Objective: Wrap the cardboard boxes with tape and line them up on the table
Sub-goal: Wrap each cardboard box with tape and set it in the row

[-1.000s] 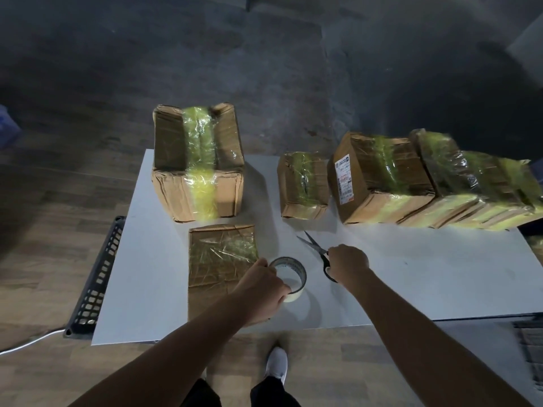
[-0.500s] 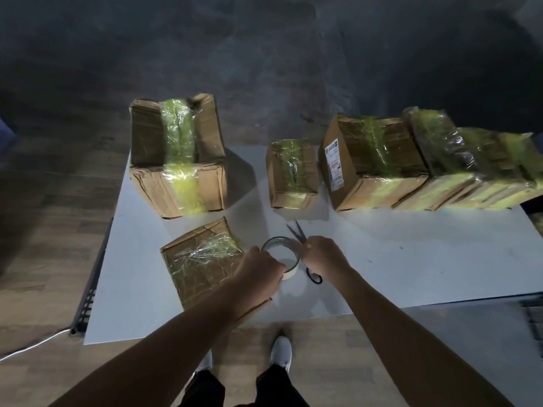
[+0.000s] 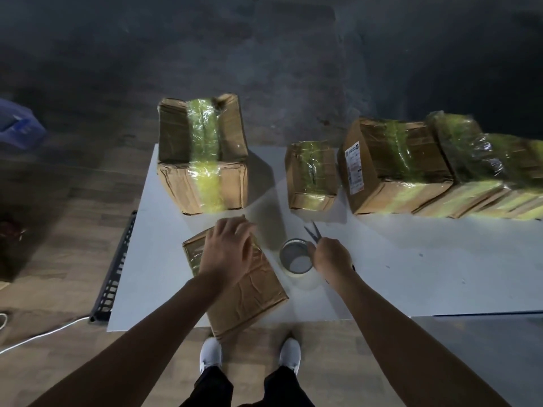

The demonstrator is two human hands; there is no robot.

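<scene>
Cardboard box (image 3: 252, 292), flat and brown, lies at the near edge of the white table (image 3: 411, 274), long axis running away, skewed left. Left hand (image 3: 227, 254) is nearer, spread over its far end, holding nothing; right hand (image 3: 332, 257) grips grey scissors (image 3: 313, 232) beside the clear tape roll (image 3: 296, 271).

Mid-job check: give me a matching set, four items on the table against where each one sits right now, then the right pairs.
Things:
1. flat box
2. scissors
3. tape roll
4. labelled box

Places:
A. lies on the table between the two hands
B. leftmost in the taped row on the right
C. under the left hand, overhanging the near table edge
D. gripped by the right hand, blades pointing away

Pairs: 1-C, 2-D, 3-A, 4-B.
</scene>
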